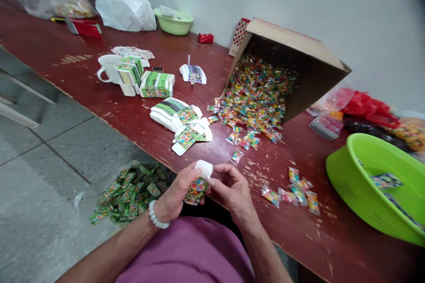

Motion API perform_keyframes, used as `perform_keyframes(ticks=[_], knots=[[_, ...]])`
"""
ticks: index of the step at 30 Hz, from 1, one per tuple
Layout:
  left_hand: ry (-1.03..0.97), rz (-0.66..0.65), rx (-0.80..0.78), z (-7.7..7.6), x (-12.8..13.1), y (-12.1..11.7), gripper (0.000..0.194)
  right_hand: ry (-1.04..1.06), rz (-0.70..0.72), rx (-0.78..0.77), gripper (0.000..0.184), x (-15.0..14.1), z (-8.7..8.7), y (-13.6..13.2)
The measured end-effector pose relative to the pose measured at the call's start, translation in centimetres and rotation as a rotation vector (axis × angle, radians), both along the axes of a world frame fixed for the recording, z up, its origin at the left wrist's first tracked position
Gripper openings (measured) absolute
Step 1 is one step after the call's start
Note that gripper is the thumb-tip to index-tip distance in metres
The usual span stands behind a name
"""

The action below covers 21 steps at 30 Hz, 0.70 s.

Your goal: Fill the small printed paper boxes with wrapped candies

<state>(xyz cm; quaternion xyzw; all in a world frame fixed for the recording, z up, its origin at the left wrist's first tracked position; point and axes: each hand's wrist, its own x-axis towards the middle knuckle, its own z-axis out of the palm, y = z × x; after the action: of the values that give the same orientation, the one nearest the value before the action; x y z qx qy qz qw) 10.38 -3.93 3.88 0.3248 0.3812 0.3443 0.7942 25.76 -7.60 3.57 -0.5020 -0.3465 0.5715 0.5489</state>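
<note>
Left hand (177, 191): at bottom centre, wearing a pale beaded bracelet (157, 216); pinching a small green printed cardboard box (196, 191) between thumb and fingers.
Right hand (236, 192): just right of it, curved, thumb tip at the box's right edge, forefinger bent near the flap; cannot tell whether gripping.
White flap (204, 168): raised at the box's top.
Dark red worn table (126, 110): stretching from upper left to lower right.
Flattened green-and-white boxes (169, 112): fanned and overlapping near centre.
Green-and-white box stack (157, 84): left of upper centre, near a white mug (109, 64).
Multicoloured wrapped sweets (255, 93): spilling from a tipped brown cardboard carton (299, 44), right of centre.
Loose wrapped sweets (299, 192): scattered right of the right hand.
Lime-green plastic basin (352, 181): at right edge, holding dark printed pieces.
Green printed packets (133, 192): heaped at lower left, below the table edge.
</note>
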Motion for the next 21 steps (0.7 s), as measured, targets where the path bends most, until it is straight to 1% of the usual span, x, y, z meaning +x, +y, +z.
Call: perform_keyframes(ticks=[1,2,3,5,6,9,10,12,14,16,19,21], knots=[[0.008,-0.016,0.022,0.04,-0.01,-0.02,0.034,-0.050,0.002,-0.002,0.040,0.19,0.11,0.15],[0.015,-0.034,0.042,0.08,-0.04,-0.03,0.033,-0.119,0.023,0.018,0.042,0.37,0.26,0.27],[0.021,-0.047,0.058,0.12,-0.07,-0.03,0.033,-0.193,0.055,0.060,0.038,0.52,0.44,0.36],[0.024,-0.064,0.065,0.21,-0.14,0.00,0.036,-0.294,0.112,0.163,0.017,0.70,0.73,0.43],[0.020,-0.070,0.058,0.26,-0.17,0.02,0.038,-0.316,0.120,0.205,0.010,0.71,0.80,0.42],[-0.013,-0.080,0.019,0.36,-0.27,0.12,0.049,-0.341,0.075,0.275,0.011,0.58,0.65,0.29],[-0.020,-0.084,0.010,0.36,-0.32,0.17,0.051,-0.377,0.067,0.301,0.010,0.53,0.55,0.24],[-0.019,-0.090,-0.001,0.29,-0.40,0.29,0.050,-0.497,0.077,0.365,0.011,0.50,0.44,0.15],[-0.013,-0.092,-0.009,0.13,-0.45,0.41,0.041,-0.599,0.115,0.415,0.010,0.51,0.45,0.08],[-0.023,-0.090,-0.024,-0.08,-0.45,0.46,0.034,-0.584,0.136,0.408,0.010,0.45,0.48,0.06],[-0.019,-0.104,0.000,-0.37,-0.39,0.35,0.030,-0.448,0.102,0.293,0.014,0.19,0.35,0.12],[0.020,-0.113,0.059,-0.51,-0.39,0.20,0.032,-0.439,0.083,0.214,0.014,0.02,0.23,0.20]])
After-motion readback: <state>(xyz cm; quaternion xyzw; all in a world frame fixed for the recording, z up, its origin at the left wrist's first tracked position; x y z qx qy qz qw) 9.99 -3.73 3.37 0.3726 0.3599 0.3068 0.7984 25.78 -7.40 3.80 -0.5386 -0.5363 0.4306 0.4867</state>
